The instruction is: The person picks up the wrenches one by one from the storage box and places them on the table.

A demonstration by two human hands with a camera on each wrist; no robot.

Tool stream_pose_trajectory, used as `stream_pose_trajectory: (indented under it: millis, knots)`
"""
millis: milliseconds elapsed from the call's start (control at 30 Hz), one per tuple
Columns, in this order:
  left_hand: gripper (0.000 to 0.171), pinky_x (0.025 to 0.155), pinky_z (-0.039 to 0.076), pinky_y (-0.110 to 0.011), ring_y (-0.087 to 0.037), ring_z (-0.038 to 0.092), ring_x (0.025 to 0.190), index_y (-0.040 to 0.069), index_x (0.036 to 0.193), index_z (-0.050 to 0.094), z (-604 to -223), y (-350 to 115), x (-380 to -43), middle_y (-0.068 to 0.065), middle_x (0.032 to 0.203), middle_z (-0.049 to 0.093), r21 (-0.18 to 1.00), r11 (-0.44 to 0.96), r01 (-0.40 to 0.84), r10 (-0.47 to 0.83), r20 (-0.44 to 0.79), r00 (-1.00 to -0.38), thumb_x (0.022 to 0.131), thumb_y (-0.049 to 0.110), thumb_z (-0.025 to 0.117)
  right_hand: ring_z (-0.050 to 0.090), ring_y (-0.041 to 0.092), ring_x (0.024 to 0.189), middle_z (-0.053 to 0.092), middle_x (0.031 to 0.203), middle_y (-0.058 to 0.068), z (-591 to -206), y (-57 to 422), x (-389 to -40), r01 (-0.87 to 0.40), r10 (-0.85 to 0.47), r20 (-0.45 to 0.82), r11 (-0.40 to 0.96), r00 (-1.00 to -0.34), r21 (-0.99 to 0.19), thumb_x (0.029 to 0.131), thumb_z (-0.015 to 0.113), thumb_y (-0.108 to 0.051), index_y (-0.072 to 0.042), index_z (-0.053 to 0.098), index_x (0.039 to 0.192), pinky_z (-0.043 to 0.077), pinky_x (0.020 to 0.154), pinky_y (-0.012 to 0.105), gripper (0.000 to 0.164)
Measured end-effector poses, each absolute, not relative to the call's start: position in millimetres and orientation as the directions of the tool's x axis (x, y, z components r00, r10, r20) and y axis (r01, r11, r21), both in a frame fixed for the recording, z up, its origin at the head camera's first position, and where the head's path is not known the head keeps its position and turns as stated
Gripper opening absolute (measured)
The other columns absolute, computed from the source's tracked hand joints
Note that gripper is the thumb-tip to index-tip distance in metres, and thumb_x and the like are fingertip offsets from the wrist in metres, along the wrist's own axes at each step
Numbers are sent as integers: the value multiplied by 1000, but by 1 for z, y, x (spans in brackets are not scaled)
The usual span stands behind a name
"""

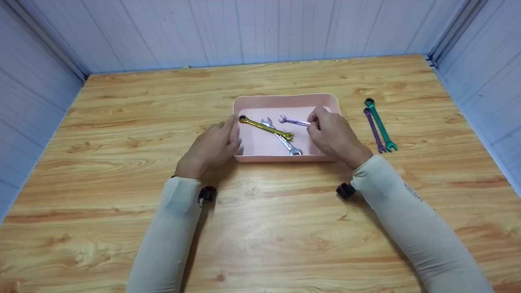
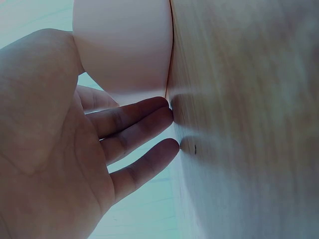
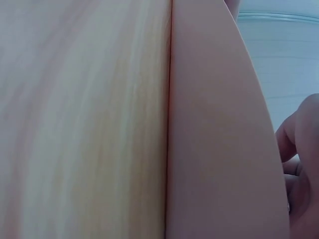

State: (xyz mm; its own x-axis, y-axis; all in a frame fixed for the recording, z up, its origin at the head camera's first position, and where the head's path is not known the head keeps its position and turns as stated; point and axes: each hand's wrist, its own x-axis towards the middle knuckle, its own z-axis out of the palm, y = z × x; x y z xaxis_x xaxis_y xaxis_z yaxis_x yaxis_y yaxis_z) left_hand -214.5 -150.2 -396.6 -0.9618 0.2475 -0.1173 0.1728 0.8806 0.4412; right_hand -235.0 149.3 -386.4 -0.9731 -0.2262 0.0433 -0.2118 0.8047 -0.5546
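Note:
A pink tray (image 1: pixel 285 158) holds a gold ratchet wrench (image 1: pixel 264 126) lying across a silver wrench (image 1: pixel 281 136). My right hand (image 1: pixel 336 132) reaches over the tray's right part and pinches a light purple wrench (image 1: pixel 295 121) by its right end, its open jaw pointing left. That gripped end is hidden by the fingers. At the tray's left side rests my left hand (image 1: pixel 213 144), its thumb over the rim. In the left wrist view the left fingers (image 2: pixel 142 117) are spread and fairly straight beside the tray wall (image 2: pixel 124 45), fingertips at the tabletop.
To the right of the tray, a green ratchet wrench (image 1: pixel 380 124) and a smaller purple wrench (image 1: pixel 374 130) lie side by side on the wooden table (image 1: pixel 260 228). Pale panelled walls (image 1: pixel 260 32) border the table at the back and sides.

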Motion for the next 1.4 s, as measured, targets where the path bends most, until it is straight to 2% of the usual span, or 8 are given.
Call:
stream_pose_trajectory:
  millis: [200,433,633,833,1067,1233,1400]
  knots:
    - [69,114,32,-46,-23,43,136,13,162,14,-397,-151,-214,-14,155,39,448,877,175,252,-118,-961,105,37,45,53,22,73,59,91,9,-388,150,-234,-231,-229,75,796,-971,-559,99,52,-16,-7,57,110,40,61,34,15]
    - [71,112,36,-45,-26,45,134,8,161,18,-396,-154,-215,-17,151,44,456,857,241,309,-79,-948,102,32,50,48,22,61,59,77,7,-390,153,-233,-307,-263,160,772,-951,-556,95,62,-22,-7,59,108,37,55,34,20]
    - [71,112,35,-46,-26,44,136,9,161,18,-396,-153,-215,-17,152,42,451,863,230,298,-86,-951,102,34,50,52,23,71,65,89,6,-391,153,-234,-324,-278,167,786,-946,-527,94,70,-27,-9,65,117,40,61,34,29]
    - [71,114,33,-45,-24,43,135,11,162,16,-396,-152,-215,-15,154,41,460,863,207,279,-93,-956,103,35,48,52,23,74,67,95,4,-391,151,-233,-308,-268,154,791,-951,-529,95,71,-30,-12,68,119,38,62,34,30]
    - [72,114,32,-46,-26,40,140,12,162,16,-397,-152,-216,-16,155,39,450,873,187,264,-114,-958,103,36,50,51,22,71,70,95,4,-392,151,-233,-353,-296,193,777,-936,-521,95,71,-31,-12,72,115,36,61,34,27]
    - [72,114,32,-46,-25,41,139,12,162,16,-397,-152,-216,-15,154,40,456,869,193,268,-106,-957,103,35,49,57,21,80,73,107,5,-392,153,-234,-396,-331,217,763,-918,-511,95,71,-29,-13,75,113,42,69,35,25]
    - [70,112,35,-45,-25,43,136,11,162,17,-396,-153,-215,-15,153,42,452,865,220,288,-87,-954,103,33,48,59,21,83,73,110,7,-391,153,-235,-427,-359,231,752,-904,-503,94,72,-26,-11,76,110,44,72,35,22]
